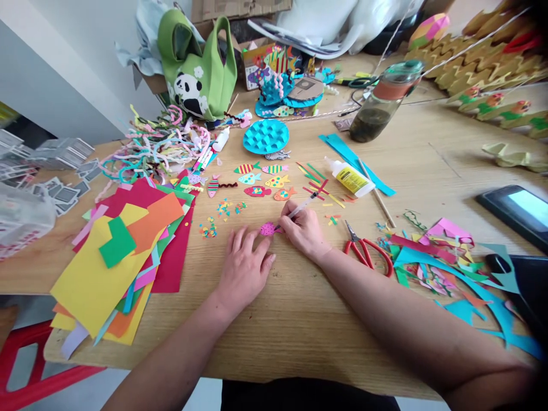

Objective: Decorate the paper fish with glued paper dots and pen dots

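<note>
My right hand [302, 231] grips a slim pen [303, 205], its tip down at a small pink paper fish [268, 229] with dark dots. Beside the fish, my left hand [246, 265] lies on the table with its fingers spread, fingertips near the fish's lower edge. Above both hands sit several decorated paper fish, among them an orange one [285, 194] and a red one [257, 191]. Small piles of coloured paper dots [209, 228] lie to the left of the pink fish. Thin paper strips [314, 185] are scattered above my right hand.
Coloured paper sheets [98, 274] are stacked at left, pipe cleaners [158, 142] behind them. Red-handled pliers [366, 251] and paper scraps [449, 257] lie right of my right hand. Further back are a glue bottle [351, 178], a blue egg-carton disc [266, 136] and a jar [379, 108].
</note>
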`<action>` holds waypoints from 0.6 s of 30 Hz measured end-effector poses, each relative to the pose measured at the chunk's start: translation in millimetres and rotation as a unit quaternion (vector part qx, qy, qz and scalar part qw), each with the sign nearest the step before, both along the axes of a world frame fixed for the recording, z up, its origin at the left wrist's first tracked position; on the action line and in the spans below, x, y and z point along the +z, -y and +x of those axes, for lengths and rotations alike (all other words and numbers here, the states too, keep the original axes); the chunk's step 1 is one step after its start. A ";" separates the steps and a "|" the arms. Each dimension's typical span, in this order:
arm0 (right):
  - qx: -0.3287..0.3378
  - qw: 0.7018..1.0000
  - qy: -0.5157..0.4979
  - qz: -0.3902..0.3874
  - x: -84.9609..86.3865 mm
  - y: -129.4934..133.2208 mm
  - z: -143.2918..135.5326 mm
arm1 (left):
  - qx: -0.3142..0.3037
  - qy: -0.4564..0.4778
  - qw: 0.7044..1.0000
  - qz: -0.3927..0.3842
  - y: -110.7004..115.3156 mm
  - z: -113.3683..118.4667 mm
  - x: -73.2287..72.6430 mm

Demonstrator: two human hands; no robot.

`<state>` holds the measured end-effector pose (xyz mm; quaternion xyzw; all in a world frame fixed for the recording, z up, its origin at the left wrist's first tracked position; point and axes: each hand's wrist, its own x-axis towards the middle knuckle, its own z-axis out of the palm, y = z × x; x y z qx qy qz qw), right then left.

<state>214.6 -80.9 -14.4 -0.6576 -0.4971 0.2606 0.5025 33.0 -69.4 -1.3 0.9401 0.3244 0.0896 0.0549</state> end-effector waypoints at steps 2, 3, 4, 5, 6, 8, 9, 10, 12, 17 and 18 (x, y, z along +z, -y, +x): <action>0.000 1.000 0.004 -0.001 -1.0 -0.2 0.1 | 0.000 0.000 1.000 0.001 0.0 0.0 -0.1; -0.001 1.000 0.005 -0.002 -1.5 -0.3 0.1 | -0.001 0.001 1.000 0.001 0.0 0.0 -0.1; -0.001 1.000 0.006 -0.003 -2.0 -0.4 0.2 | -0.001 0.002 1.000 0.001 0.0 -0.1 -0.2; -0.002 1.000 0.006 -0.002 -2.3 -0.4 0.2 | -0.003 0.004 1.000 0.002 0.0 -0.2 -0.3; -0.004 1.000 0.006 -0.001 -2.5 -0.4 0.2 | -0.004 0.005 1.000 0.002 0.0 -0.2 -0.4; -0.006 1.000 0.004 0.002 -2.3 -0.2 0.0 | -0.005 0.007 1.000 0.004 0.0 -0.3 -0.5; -0.006 1.000 0.004 0.002 -1.9 0.0 -0.1 | -0.004 0.007 1.000 0.005 0.1 -0.3 -0.5; -0.006 1.000 0.004 0.000 -1.4 0.3 -0.2 | -0.003 0.007 1.000 0.005 0.2 -0.3 -0.5; -0.001 1.000 0.002 -0.002 -0.2 1.0 -0.3 | 0.000 0.007 1.000 0.004 0.4 -0.1 -0.3; 0.005 1.000 -0.006 -0.011 0.6 3.2 -0.3 | 0.002 0.010 1.000 -0.005 0.5 -0.1 -1.3; 0.006 1.000 -0.008 -0.013 0.4 3.5 -0.3 | 0.002 0.011 1.000 -0.007 0.4 -0.2 -1.7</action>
